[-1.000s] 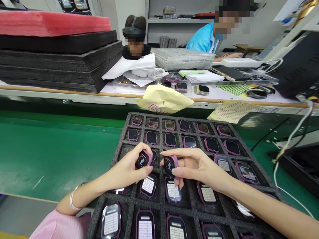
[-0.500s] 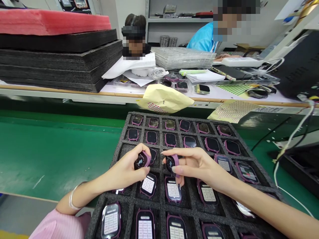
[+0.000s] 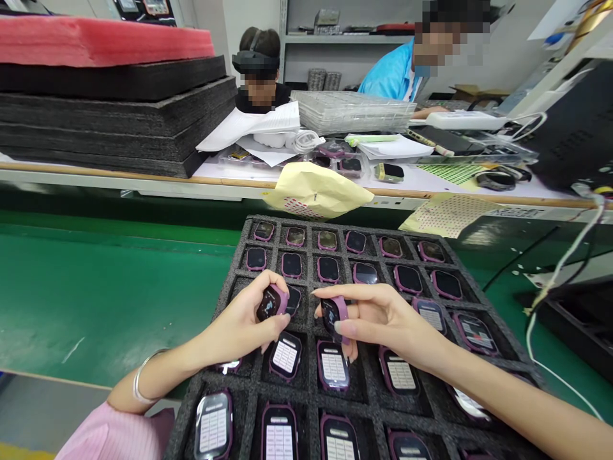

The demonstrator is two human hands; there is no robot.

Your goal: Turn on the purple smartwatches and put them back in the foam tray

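My left hand point(image 3: 253, 314) grips a purple smartwatch body point(image 3: 271, 303) between thumb and fingers, its dark screen lit with a small figure. In my right hand point(image 3: 368, 313) is a second purple smartwatch body point(image 3: 331, 314), held by its edge with the lit screen turned to the left. Both hands are above a black foam tray point(image 3: 309, 399), whose compartments hold several more strapless watch bodies. The nearer ones, such as one watch point(image 3: 285, 356) below my left hand, show white button grids. Dark screens face up in the far rows, as on one watch point(image 3: 327, 269).
Black foam trays topped by red foam point(image 3: 105, 43) are stacked at the back left. Papers, cables and a pile of clear plastic trays point(image 3: 352, 112) lie on the shelf point(image 3: 205, 182). Two people are behind it. A green mat point(image 3: 96, 281) covers the table; a white cable hangs at right.
My left hand has shifted slightly up, turning its watch a little. The watch in my right hand has turned slightly, showing more of its screen. The person in blue has moved their head slightly.
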